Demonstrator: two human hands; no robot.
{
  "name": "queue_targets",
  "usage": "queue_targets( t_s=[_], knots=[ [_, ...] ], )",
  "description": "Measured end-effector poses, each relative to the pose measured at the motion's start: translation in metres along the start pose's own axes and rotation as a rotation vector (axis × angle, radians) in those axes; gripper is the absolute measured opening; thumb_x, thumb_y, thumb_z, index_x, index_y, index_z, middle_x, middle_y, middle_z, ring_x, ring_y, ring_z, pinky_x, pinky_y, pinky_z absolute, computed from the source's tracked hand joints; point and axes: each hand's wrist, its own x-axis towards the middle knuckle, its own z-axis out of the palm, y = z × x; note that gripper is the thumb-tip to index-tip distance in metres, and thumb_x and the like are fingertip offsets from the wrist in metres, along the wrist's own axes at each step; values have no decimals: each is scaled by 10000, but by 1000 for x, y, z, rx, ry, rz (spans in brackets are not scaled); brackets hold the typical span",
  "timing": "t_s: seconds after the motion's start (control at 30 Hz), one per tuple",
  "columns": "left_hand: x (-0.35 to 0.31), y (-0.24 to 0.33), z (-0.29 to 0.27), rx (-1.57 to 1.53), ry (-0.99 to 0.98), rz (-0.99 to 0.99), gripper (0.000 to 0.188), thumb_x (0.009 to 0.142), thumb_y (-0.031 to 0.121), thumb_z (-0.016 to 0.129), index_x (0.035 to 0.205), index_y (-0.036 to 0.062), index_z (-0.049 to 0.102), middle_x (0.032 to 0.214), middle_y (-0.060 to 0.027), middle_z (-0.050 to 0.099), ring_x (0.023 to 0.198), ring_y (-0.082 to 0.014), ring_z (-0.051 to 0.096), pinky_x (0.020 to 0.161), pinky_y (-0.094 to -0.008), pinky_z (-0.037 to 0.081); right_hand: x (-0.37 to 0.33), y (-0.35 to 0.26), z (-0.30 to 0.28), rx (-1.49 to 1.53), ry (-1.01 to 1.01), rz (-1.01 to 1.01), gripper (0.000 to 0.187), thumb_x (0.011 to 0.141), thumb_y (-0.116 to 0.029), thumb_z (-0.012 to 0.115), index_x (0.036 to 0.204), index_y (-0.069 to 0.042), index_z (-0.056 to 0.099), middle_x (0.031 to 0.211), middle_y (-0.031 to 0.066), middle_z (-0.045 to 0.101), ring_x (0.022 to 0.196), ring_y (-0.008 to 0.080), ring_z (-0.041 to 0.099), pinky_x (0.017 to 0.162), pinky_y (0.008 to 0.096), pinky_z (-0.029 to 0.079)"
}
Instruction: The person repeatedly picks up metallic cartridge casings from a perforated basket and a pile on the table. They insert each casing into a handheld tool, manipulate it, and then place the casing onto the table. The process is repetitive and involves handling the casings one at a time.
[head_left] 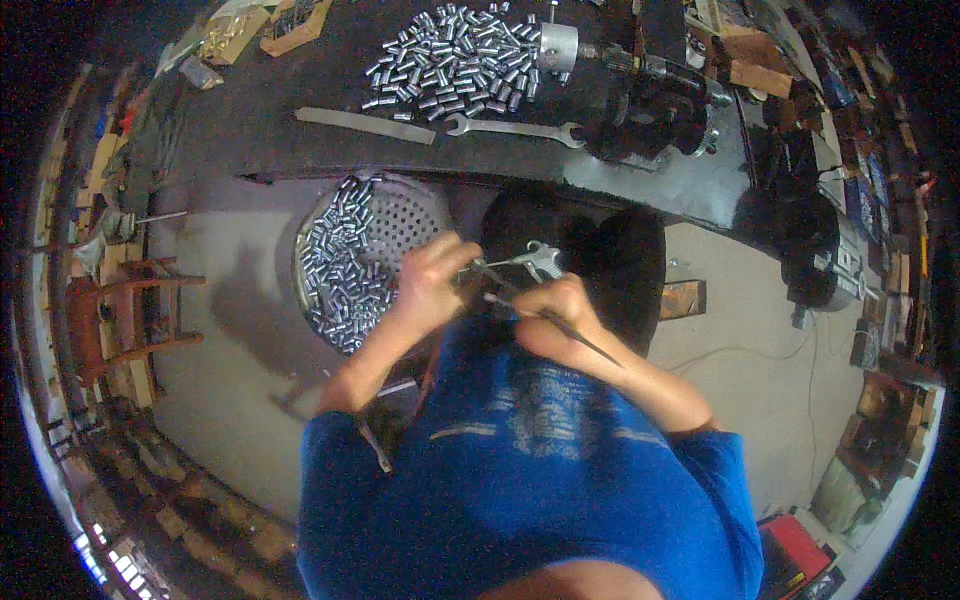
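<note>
My left hand (438, 272) is closed in a pinch in front of my body, on something small that its fingers mostly hide. Close by on the right, my right hand (556, 312) is wrapped round a slim dark tool (592, 343), which looks like a file. Its tapered end sticks out over my right wrist, and its other end reaches toward my left fingers. Just beyond my hands is a silver air blow gun (543, 262), near my dark-clad knees. Left of my left hand, a round perforated metal pan (405, 215) holds many short shiny metal sleeves (338, 255).
On the dark workbench (240, 125) lie a heap of metal sleeves (450, 60), an open-ended wrench (515, 129) and a flat metal strip (365, 125). A dark machine with a silver chuck (560, 47) stands at right. A wooden chair (135, 310) is at far left.
</note>
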Motion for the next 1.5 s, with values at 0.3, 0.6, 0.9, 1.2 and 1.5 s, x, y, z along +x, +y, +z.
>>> queue_targets(
  t_s=[0.3, 0.6, 0.9, 1.2, 1.5],
  knots=[
    [6, -22, 4, -141, 179, -256, 151, 632, 13, 664, 771, 12, 606, 620, -42, 499, 485, -102, 452, 441, -234, 369, -16, -17, -30, -62, 12, 125, 247, 594, -33, 530, 483, -34, 310, 445, 73, 307, 386, 182, 344, 395, 319, 255],
    [79, -69, -13, 83, 141, -196, 182, 634, 114, 671, 797, 41, 635, 609, -90, 519, 523, -249, 521, 508, -344, 425, -35, -3, -15, -52, 125, 63, 255, 602, -23, 520, 492, -42, 292, 452, 46, 253, 398, 133, 264, 396, 306, 205],
    [182, -104, -59, -468, 470, -293, 347, 772, 111, 623, 1068, -38, 521, 630, -42, 576, 517, -78, 529, 464, -225, 410, -36, -9, -19, -26, 93, 112, 252, 609, -10, 528, 487, -43, 309, 446, 41, 284, 401, 114, 300, 394, 294, 232],
    [-8, -103, -36, -152, -3, -813, 225, 768, 92, 536, 978, 45, 601, 600, -74, 574, 499, -109, 538, 485, -262, 434, -45, 8, -14, -81, 84, 148, 229, 529, 45, 504, 455, -51, 310, 439, 58, 347, 378, 171, 360, 394, 286, 236],
    [-124, -156, 27, 417, -519, -680, 203, 657, 155, 598, 846, 80, 612, 834, -167, 616, 815, -341, 593, 708, -447, 471, -34, 2, -11, -95, 11, 168, 195, 548, 25, 489, 468, -35, 321, 441, 60, 334, 385, 160, 330, 398, 295, 228]
  ],
)
